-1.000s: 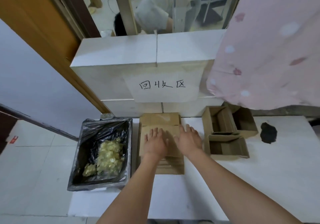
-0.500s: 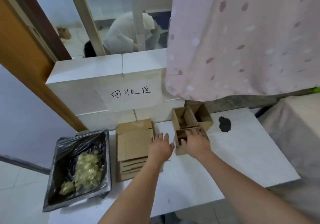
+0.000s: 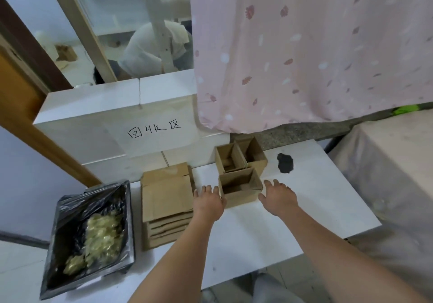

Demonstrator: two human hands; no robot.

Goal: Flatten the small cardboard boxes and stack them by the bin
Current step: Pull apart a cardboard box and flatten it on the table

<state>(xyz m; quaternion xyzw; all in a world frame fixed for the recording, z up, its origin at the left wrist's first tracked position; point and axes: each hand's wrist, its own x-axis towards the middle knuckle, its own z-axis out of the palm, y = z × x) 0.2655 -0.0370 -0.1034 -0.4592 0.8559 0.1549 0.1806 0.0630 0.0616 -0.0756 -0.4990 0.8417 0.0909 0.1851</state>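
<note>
White bench (image 3: 269,227) under pink curtain (image 3: 304,45). Left hand (image 3: 207,203) and right hand (image 3: 278,197), both spread and empty, flank open box (image 3: 239,189). Flattening sideways risks toppling nearby stack (image 3: 166,204) beside bin (image 3: 89,237).

Soft, even daylight; slightly blurred, wide-angle edge bending.

Behind the nearest open box (image 3: 239,189), the far box (image 3: 254,154) is partly hidden. Left hand (image 3: 207,203) contact with the nearest box is unclear.
</note>
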